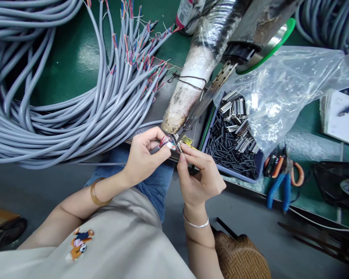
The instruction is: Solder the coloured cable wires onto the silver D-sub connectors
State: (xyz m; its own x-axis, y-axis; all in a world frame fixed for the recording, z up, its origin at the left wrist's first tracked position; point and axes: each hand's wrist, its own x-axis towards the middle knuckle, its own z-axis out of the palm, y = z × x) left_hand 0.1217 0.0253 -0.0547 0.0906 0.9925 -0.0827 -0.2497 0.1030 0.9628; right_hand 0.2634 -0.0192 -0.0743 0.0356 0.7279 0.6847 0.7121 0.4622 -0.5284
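My left hand [144,155] is closed on the end of a grey cable [154,150], whose thin coloured wires [164,141] fan out past the fingertips. Right beside those wires is a metal multi-pin connector [175,142], under the tip of a soldering iron [198,106] that points down from above. My right hand [200,172] is closed in a pinch at the connector's near end, thumb and forefinger together. Whether it grips the connector or a small thin piece there, I cannot tell. The fingers partly hide the joint between wires and connector.
A large bundle of grey cables [84,120] with stripped ends lies left. A plastic-wrapped tube [186,81] hangs beside the iron. At right, a bin [257,170] holds connectors [244,133] and black sleeves [229,153]. Blue-handled pliers [279,190] and a clear bag [293,89] lie near it.
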